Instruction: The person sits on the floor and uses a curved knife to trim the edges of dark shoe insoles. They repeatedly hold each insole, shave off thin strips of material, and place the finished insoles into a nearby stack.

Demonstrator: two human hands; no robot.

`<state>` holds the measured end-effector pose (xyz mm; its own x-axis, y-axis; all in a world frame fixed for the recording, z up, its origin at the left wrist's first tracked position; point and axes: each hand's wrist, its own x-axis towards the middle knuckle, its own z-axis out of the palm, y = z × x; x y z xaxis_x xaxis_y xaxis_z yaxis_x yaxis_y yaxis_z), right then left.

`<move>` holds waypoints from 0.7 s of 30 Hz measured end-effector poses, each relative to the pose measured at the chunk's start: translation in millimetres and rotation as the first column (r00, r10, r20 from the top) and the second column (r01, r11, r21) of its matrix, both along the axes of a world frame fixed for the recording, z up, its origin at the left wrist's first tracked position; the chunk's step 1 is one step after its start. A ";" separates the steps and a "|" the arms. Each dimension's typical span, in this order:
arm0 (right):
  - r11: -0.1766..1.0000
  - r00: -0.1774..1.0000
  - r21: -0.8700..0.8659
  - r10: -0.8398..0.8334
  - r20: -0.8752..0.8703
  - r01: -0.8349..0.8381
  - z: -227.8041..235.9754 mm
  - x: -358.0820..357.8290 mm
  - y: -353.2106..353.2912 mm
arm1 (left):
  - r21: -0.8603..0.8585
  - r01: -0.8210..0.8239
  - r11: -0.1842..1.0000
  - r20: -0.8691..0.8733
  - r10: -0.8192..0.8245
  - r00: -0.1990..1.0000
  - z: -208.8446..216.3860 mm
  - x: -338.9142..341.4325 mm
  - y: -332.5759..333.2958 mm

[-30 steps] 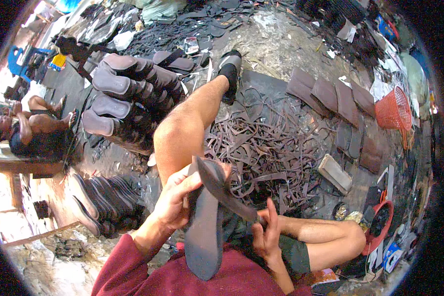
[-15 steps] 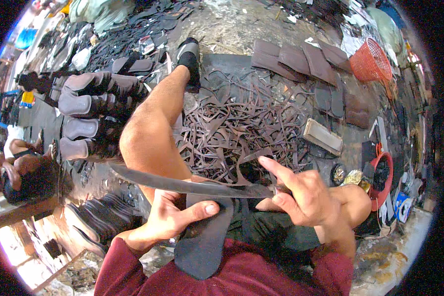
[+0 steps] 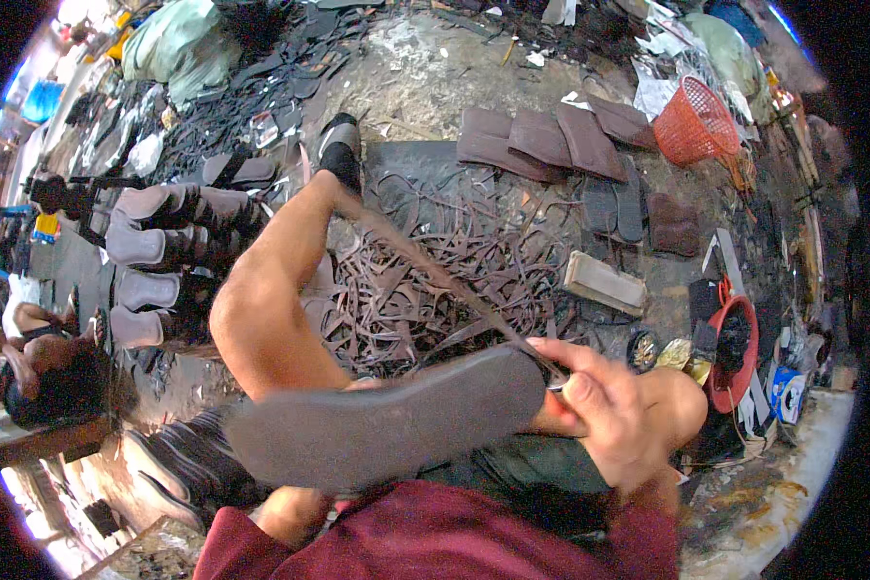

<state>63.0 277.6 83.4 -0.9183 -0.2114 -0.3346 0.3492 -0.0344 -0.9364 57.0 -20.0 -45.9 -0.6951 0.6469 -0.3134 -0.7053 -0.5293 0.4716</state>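
Note:
A dark grey shoe sole (image 3: 387, 420) is held broad face up across my lap, its left end blurred by motion. My left hand (image 3: 298, 505) grips it from beneath; the sole hides the fingers. My right hand (image 3: 609, 406) is closed round the handle of a long knife (image 3: 445, 280). The blade, also smeared by motion, slants away to the far left over the floor and passes close to the sole's right end. A heap of thin brown cut strips (image 3: 425, 290) lies between my legs, beyond the sole.
Brown sheets (image 3: 590, 140), a red mesh basket (image 3: 696, 121) and a pale rectangular block (image 3: 604, 282) lie at the right. Stacked soles (image 3: 193, 449) and grey-ended shoe pieces (image 3: 145, 246) line the left. A red bowl (image 3: 735, 353) stands by my right knee. Another person (image 3: 43, 348) sits far left.
The sole has turned from lengthwise to crosswise and come up broad face to view. The knife's blade has swung from lying across to pointing away. My left hand has gone beneath the sole.

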 end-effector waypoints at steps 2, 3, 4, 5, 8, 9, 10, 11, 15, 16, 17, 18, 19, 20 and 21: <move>0.980 0.956 0.110 -0.135 -0.259 0.168 -27.3 19.2 -21.4 | 0.190 -0.385 0.903 0.000 0.392 0.920 22.3 6.4 54.4; 0.952 0.917 0.048 -0.275 -0.289 0.301 -33.2 29.2 -29.5 | 0.236 -0.377 0.896 -0.136 0.414 0.900 55.0 -20.2 82.6; 0.911 0.849 -0.086 -0.408 -0.336 0.404 -49.4 32.7 -39.4 | 0.311 -0.369 0.876 -0.151 0.429 0.891 55.2 -27.1 92.4; 0.880 0.800 -0.044 -0.449 -0.399 0.472 -58.2 33.7 -47.7 | 0.391 -0.360 0.847 -0.166 0.449 0.878 59.9 -34.0 99.4; 0.820 0.695 0.067 -0.435 -0.572 0.568 -66.2 30.4 -58.5 | -0.080 -0.499 0.863 -0.142 0.486 0.862 92.6 -48.1 112.9; 0.802 0.690 0.174 -0.354 -0.631 0.571 -68.2 26.9 -55.4 | -0.130 -0.449 0.884 -0.153 0.430 0.890 90.5 -54.6 114.7; 0.771 0.681 0.275 -0.263 -0.684 0.574 -68.8 24.0 -53.5 | -0.175 -0.401 0.899 -0.167 0.374 0.912 88.4 -59.5 113.7; 0.779 0.705 0.299 -0.241 -0.667 0.550 -69.8 24.9 -52.7 | -0.107 -0.368 0.924 -0.099 0.358 0.928 85.1 -58.3 108.8; 0.766 0.788 0.353 -0.306 -0.534 0.537 -105.1 57.9 -54.0 | -0.275 -0.443 0.853 -0.091 0.436 0.895 86.5 -54.9 99.5; 0.723 0.781 0.405 -0.295 -0.551 0.559 -118.4 72.1 -50.3 | -0.295 -0.435 0.851 -0.100 0.425 0.899 83.1 -55.5 96.5; 0.718 0.773 0.417 -0.265 -0.577 0.557 -130.2 85.7 -46.5 | -0.318 -0.432 0.844 -0.104 0.422 0.900 80.7 -54.8 88.8; 0.712 0.764 0.428 -0.235 -0.602 0.556 -137.2 94.4 -43.0 | -0.341 -0.428 0.837 -0.106 0.418 0.902 79.0 -53.5 84.5; 0.731 0.801 0.441 -0.240 -0.548 0.521 -132.5 98.4 -43.5 | -0.350 -0.473 0.809 -0.130 0.458 0.879 79.2 -51.9 87.6; 0.755 0.826 0.468 -0.167 -0.539 0.458 -126.6 96.2 -41.6 | -0.367 -0.480 0.797 -0.146 0.460 0.876 76.2 -49.0 85.3; 0.770 0.843 0.495 -0.103 -0.528 0.403 -120.8 88.8 -39.7 | -0.384 -0.477 0.791 -0.161 0.451 0.878 71.1 -46.0 82.3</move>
<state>151.8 237.9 -37.4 -0.9786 0.1424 0.1488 -0.0520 0.5279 -0.8477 11.1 62.3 25.2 -0.9044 0.0681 -0.4213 -0.3883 -0.5410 0.7460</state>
